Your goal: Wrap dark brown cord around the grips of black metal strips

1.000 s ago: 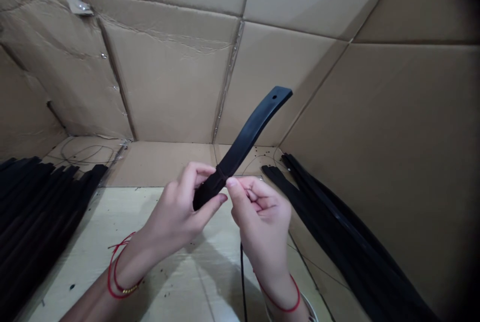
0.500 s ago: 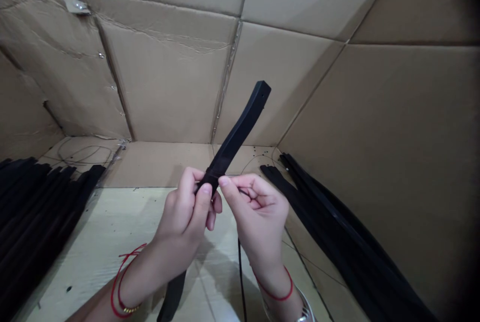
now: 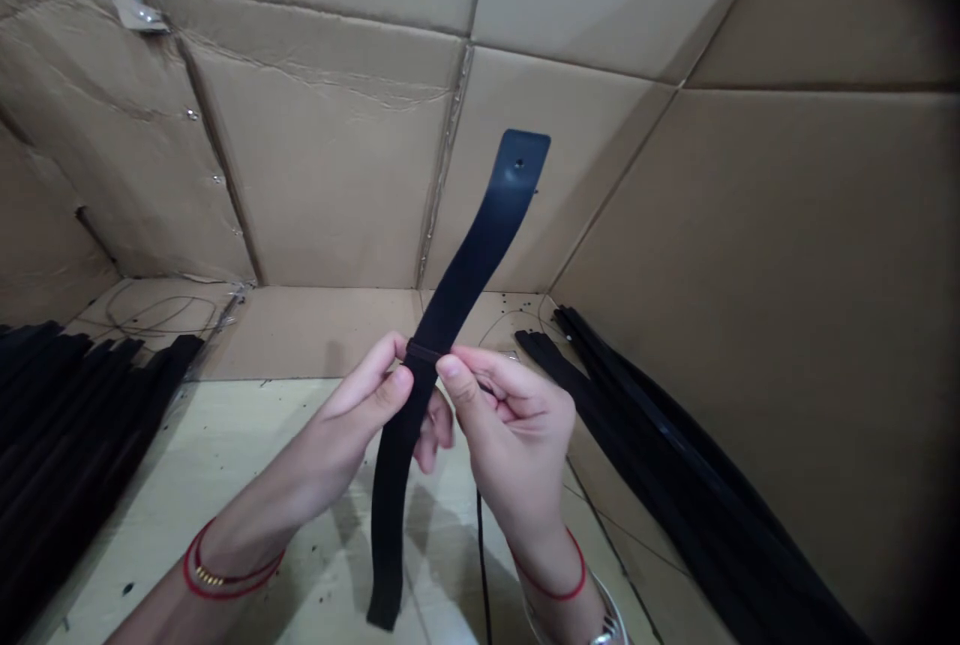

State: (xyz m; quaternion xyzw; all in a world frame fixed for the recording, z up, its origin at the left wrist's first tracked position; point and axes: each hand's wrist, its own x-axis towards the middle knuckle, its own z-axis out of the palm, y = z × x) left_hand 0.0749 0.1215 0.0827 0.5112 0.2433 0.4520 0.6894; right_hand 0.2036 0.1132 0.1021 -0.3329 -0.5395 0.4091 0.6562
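A flat black strap [image 3: 474, 260] is held up at a slant in front of me, with a small hole near its top end. My left hand [image 3: 352, 430] is closed on the strap's left edge, thumb in front and fingers behind it. Around the middle of the strap runs a narrow dark band of cord [image 3: 424, 352]. At the strap's right edge, my right hand [image 3: 517, 435] pinches this cord between thumb and forefinger. A length of thin black cord [image 3: 481, 545] hangs below that hand. The fingers behind the strap are partly hidden.
Several black strips lie in a row on the left [image 3: 97, 405], and more long black strips [image 3: 645, 445] lie along the right side. Cardboard walls [image 3: 337, 145] enclose the pale work surface [image 3: 247, 435]. Loose thin cord [image 3: 161, 310] is coiled at the back left.
The strap has turned so its broad face is towards me, and its lower end now shows. My left thumb has shifted to the strap's edge. My right hand has stayed nearly in place.
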